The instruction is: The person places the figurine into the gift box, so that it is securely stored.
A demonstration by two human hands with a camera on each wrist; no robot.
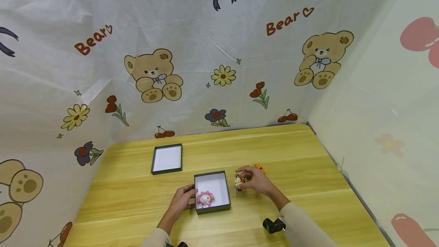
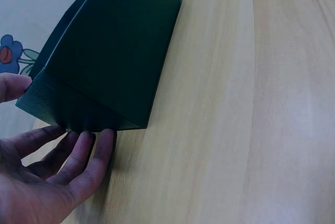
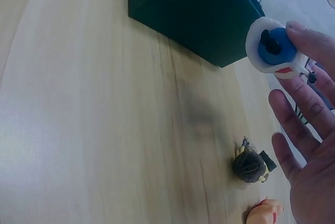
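Both forearms entered from the near table edge. Left hand (image 1: 183, 198), fingers straight, pressed the near-left wall of the dark green box (image 1: 225, 186), in which a pink figurine (image 1: 205, 198) lay. Right hand (image 1: 255, 180) pinched a small yellow figurine (image 1: 238, 182) just right of the box; another toy (image 1: 259, 167) lay beyond its fingers. Bare wooden table (image 1: 308, 170) extended rightward; the lid (image 1: 167, 159) lay beyond the left hand.

Box (image 1: 224, 205) open-topped; lid (image 1: 167, 159) behind-left; small figures (image 1: 259, 168) beside right hand (image 1: 255, 181); tabletop (image 1: 308, 170) bare beyond.
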